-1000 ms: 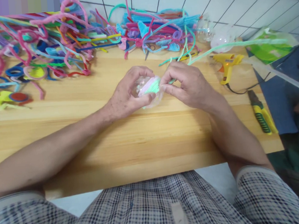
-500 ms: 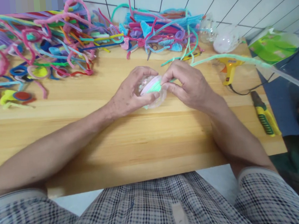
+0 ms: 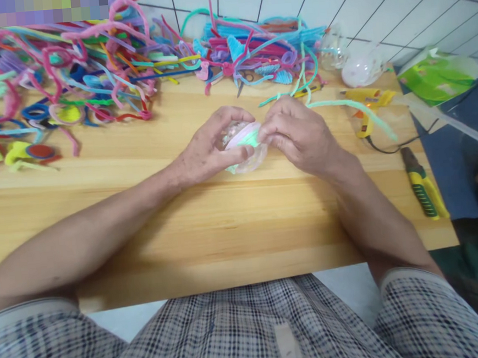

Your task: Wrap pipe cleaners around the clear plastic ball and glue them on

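My left hand (image 3: 215, 145) is closed round a clear plastic ball (image 3: 258, 161), thumb in front and fingers over the top. A pale pink band and bright green pipe cleaner (image 3: 249, 138) run across the ball's middle. At the ball's right side, my right hand (image 3: 297, 133) pinches the green pipe cleaner between thumb and fingertips; the pinched part is mostly hidden. A long mint-green pipe cleaner (image 3: 353, 104) emerges from behind the right hand and curves right, its end hanging in front of a yellow glue gun (image 3: 368, 111). Whether it joins the pinched piece is hidden.
Tangled coloured pipe cleaners (image 3: 101, 63) cover the table's back left and centre. Scissors (image 3: 240, 82) and a yellow cutter (image 3: 309, 91) lie behind my hands. Clear balls (image 3: 363, 69), a green packet (image 3: 438, 75) and pliers (image 3: 423, 184) are at the right. Part of another person shows far right.
The long mint-green pipe cleaner's free end has swung down and inward from the far right. My right fingers have curled tighter beside the ball; my left hand keeps its hold.
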The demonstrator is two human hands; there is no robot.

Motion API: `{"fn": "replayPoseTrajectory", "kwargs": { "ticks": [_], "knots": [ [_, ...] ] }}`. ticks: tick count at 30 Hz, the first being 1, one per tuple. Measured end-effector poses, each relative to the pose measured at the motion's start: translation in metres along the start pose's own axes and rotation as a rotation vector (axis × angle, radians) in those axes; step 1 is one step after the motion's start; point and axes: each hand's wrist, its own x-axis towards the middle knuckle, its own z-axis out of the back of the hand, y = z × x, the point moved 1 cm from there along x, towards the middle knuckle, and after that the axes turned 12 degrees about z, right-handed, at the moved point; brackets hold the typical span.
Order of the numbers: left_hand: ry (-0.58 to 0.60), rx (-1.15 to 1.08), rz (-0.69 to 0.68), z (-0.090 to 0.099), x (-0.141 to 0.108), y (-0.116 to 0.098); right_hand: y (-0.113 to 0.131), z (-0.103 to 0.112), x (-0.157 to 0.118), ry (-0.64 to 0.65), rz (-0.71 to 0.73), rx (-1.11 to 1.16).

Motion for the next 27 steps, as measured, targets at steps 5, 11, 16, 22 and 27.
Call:
{"fn": "replayPoseTrajectory", "kwargs": {
  "ticks": [5, 11, 16, 22, 27],
  "knots": [
    [0.022, -0.019, -0.019, 0.0, 0.003, 0.01, -0.008, -0.005, -0.003, -0.06, 0.136, -0.064],
    [0.027, -0.036, -0.01, 0.001, 0.004, 0.011, -0.003, -0.006, -0.006, -0.092, 0.183, -0.205],
    [0.029, -0.027, 0.004, 0.001, 0.004, 0.014, -0.004, -0.005, -0.006, -0.053, 0.106, -0.224],
    [0.016, -0.06, 0.031, 0.0, 0.003, 0.003, -0.014, -0.01, -0.013, -0.043, 0.093, -0.322],
    [0.016, -0.136, 0.089, 0.0, 0.002, -0.002, -0.024, -0.017, -0.019, -0.056, 0.164, -0.396]
  ]
}}
